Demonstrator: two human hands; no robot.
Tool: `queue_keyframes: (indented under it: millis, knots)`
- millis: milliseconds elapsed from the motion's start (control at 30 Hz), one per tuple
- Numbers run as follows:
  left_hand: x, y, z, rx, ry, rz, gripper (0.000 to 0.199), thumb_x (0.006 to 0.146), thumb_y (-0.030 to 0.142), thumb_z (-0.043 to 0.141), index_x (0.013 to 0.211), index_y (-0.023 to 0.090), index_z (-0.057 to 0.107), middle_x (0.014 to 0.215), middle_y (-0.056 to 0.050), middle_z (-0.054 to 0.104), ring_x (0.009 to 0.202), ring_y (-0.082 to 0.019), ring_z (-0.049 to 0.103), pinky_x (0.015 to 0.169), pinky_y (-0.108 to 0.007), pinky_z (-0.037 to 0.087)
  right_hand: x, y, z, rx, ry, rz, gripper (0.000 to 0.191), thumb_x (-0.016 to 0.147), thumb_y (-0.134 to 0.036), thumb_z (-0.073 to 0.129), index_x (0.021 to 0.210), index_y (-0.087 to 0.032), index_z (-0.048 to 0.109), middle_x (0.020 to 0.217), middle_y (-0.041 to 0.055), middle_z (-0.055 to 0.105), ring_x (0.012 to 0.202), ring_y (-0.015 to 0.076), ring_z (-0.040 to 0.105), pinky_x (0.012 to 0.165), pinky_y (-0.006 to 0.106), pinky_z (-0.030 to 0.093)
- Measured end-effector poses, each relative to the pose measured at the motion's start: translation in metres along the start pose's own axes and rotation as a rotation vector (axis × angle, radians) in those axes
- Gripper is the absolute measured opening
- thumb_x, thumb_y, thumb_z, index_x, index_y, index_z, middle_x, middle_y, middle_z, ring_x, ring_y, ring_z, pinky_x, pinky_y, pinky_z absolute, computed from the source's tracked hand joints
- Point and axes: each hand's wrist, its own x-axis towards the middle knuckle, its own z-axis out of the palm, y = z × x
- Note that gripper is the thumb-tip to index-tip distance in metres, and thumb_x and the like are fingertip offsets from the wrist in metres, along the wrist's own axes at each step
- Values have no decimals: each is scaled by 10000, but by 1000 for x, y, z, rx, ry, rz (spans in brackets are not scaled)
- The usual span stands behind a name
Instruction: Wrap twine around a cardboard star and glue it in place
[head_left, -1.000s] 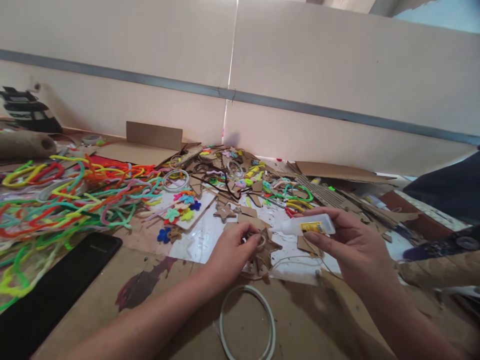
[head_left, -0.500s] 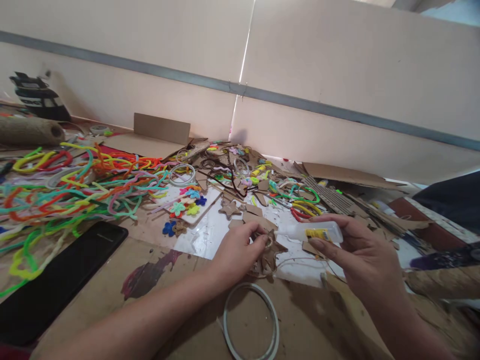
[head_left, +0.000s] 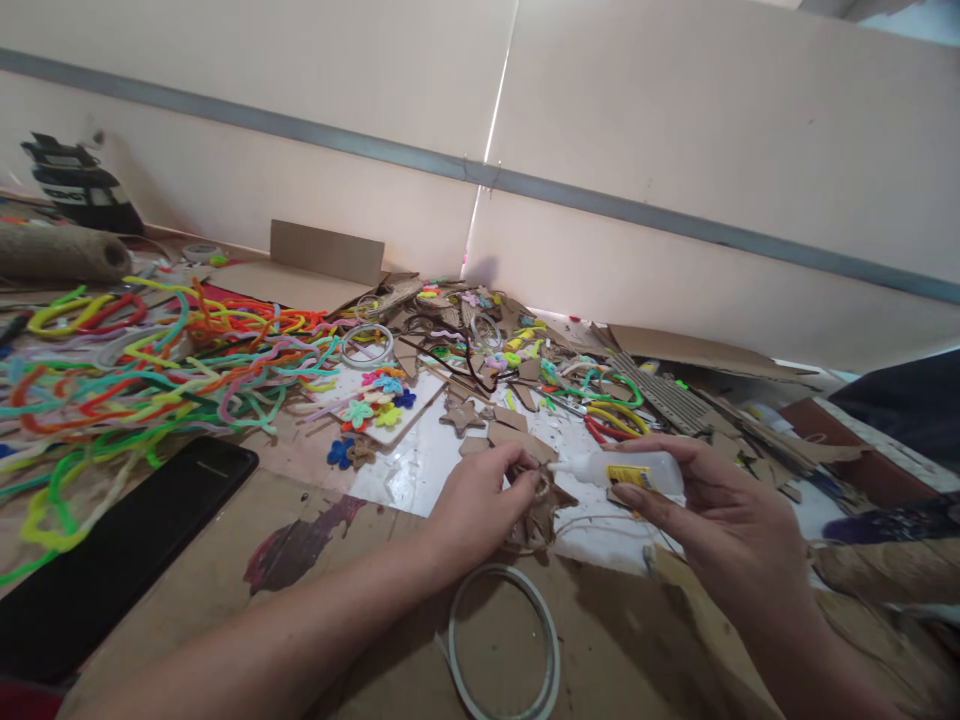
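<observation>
My right hand (head_left: 720,510) grips a clear glue bottle (head_left: 592,470) with a yellow label, tipped on its side. Its thin nozzle points left and reaches the upper edge of a brown cardboard star (head_left: 553,500). With thumb and fingers closed, my left hand (head_left: 487,500) pinches the star; the fingers hide its left part. Some twine (head_left: 592,522) trails from the star toward the right. A second cardboard star (head_left: 461,417) lies just beyond, on the white surface. Whether glue is flowing I cannot tell.
A tape roll (head_left: 555,640) lies in front of me. At left are a black phone (head_left: 150,550) and tangled pipe cleaners (head_left: 225,350). Small felt-like flowers (head_left: 360,412) sit beyond it. Cardboard scraps (head_left: 675,400) and a twine roll (head_left: 885,570) are at right.
The glue bottle has shifted slightly left and rolled a little, its nozzle tip now at the star's edge. My left hand keeps its pinch on the star.
</observation>
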Motion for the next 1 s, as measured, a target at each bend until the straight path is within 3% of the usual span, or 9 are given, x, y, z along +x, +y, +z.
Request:
queue_keyframes:
  millis: [833,1000]
  knots:
    - [0,-1,0,34,-26,-42,151,898,267,540,883,210,679,860,-2,703,771,-172,600,667,-266,382,-5,-3,2,-2,-43,-27,266,830,-420,787,1056,-294,727,1110,32,759,1068,280,671,895,378,505]
    - [0,0,0,45,-32,-50,151,899,268,540,887,213,680,859,-2,703,782,-177,602,673,-270,385,-5,-1,2,-3,-32,-20,260,827,-421,788,1048,-296,727,1080,22,766,985,255,691,842,355,522]
